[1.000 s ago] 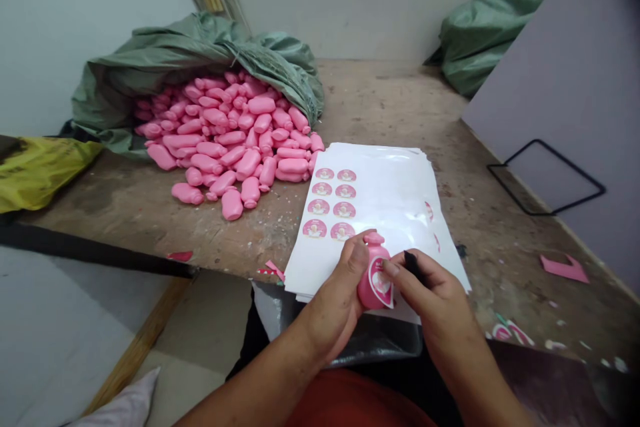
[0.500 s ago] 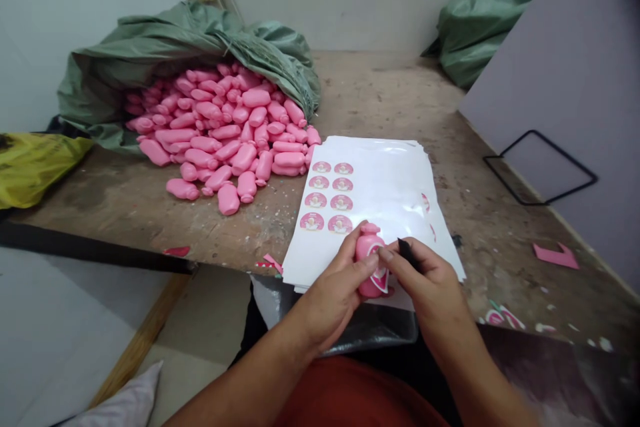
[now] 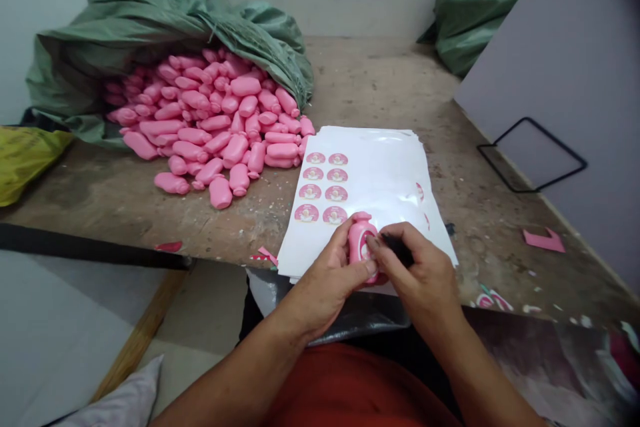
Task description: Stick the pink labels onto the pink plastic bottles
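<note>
Upright in my left hand [image 3: 325,287] is a small pink plastic bottle [image 3: 357,235], its fingers wrapped around the body and the thumb on its lower front. A pink and white oval sticker [image 3: 365,252] lies on the bottle's front. My right hand [image 3: 423,277] is closed around a black piece [image 3: 398,250], whose kind I cannot make out. Its thumb and fingertip touch the sticker's upper right side. Below both hands is a stack of white sticker sheets [image 3: 370,167], the top one carrying several pink stickers [image 3: 337,193] in two columns.
A green woven sack [image 3: 165,20] lies at the left, with many pink bottles [image 3: 235,147] spilling onto the worn wooden table [image 3: 370,80]. A black wire frame [image 3: 555,140] stands out by the right-hand panel. Used sticker scraps [image 3: 493,299] lie near the front edge.
The sticker's lower edge, which stood off the bottle, now looks flatter against it. My left thumb has moved lower on the bottle. The whole view has shifted slightly.
</note>
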The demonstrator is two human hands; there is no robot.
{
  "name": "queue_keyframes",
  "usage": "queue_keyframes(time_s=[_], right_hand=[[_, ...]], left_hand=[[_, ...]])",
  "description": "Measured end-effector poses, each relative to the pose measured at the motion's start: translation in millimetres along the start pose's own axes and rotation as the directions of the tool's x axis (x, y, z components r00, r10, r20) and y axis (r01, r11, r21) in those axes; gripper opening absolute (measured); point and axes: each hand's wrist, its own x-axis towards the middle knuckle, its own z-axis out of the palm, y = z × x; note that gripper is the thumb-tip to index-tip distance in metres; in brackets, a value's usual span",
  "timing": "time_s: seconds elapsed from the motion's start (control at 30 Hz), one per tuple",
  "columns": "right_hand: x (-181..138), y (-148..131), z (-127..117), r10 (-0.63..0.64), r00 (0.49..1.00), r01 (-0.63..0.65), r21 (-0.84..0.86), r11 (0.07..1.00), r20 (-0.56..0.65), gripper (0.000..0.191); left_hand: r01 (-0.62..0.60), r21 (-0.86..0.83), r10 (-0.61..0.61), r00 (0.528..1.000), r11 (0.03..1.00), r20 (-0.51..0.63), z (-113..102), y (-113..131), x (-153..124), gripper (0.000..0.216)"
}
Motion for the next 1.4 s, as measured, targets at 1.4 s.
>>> queue_keyframes(time_s=[1.4], right_hand=[[-15, 74, -48, -0.256, 0.931, 0.351, -0.445, 0.824, 0.26, 0.033]], left_hand=[[-0.138, 0.966, 0.004, 0.99, 0.218, 0.141, -36, 16, -52, 0.021]])
